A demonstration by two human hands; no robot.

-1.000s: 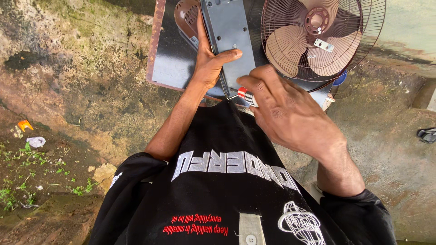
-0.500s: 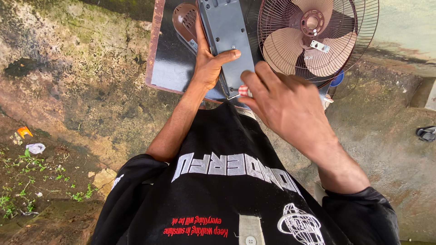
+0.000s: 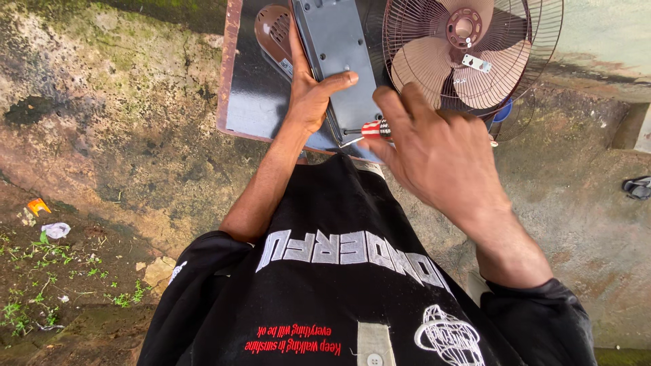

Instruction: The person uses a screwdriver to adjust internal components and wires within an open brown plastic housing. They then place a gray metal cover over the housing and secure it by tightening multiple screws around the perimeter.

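Note:
My left hand (image 3: 313,93) rests on a grey rectangular fan base (image 3: 337,54), thumb across its face and fingers round its left edge. My right hand (image 3: 437,152) is just right of it, fingers spread, with a red-handled screwdriver (image 3: 371,130) poking out from under the fingers; its metal shaft points left toward the base. Whether the right hand grips the handle is hidden. A brown fan head (image 3: 471,51) with blades in a wire guard lies to the upper right.
All of this sits on a dark board (image 3: 254,102) with a rusty left edge, over mossy concrete ground (image 3: 122,115). A brown vented cover (image 3: 273,32) lies behind my left hand. Litter and weeds (image 3: 47,237) are at lower left, a sandal (image 3: 637,186) at far right.
My right hand has shifted slightly down and right, fingers lifting and spreading over the screwdriver handle. My left hand stays on the grey base.

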